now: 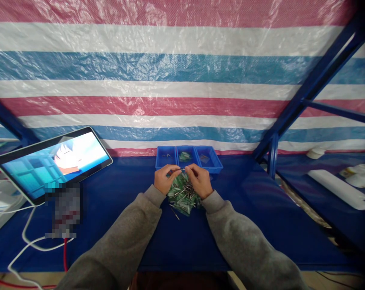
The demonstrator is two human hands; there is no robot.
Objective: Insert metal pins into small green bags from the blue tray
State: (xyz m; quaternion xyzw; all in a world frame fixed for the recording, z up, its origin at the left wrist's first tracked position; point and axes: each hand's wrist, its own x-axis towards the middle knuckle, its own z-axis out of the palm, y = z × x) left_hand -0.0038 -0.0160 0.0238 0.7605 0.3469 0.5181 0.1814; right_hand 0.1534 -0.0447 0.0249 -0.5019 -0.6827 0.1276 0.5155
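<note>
Both hands meet above a heap of small green packets and thin metal pins (184,199) on the blue tabletop. My left hand (166,178) is closed in a pinch, thumb against fingers. Facing it, my right hand (201,181) pinches too. Between the fingertips runs a small thin metal piece, too small to name exactly; both hands seem to grip it. Just behind the hands stand three joined blue bins: the left bin (158,159) holds a few thin pins, the middle bin (185,149) green packets, the right bin (217,163) a clear plastic piece. One loose pin (175,213) lies before the heap.
A tablet (108,163) playing a cartoon leans at the left, with white cables (27,229) and a pixelated item (66,211) before it. Blue metal frame bars (291,108) rise at the right. A striped plastic sheet (182,92) hangs behind the table (245,221).
</note>
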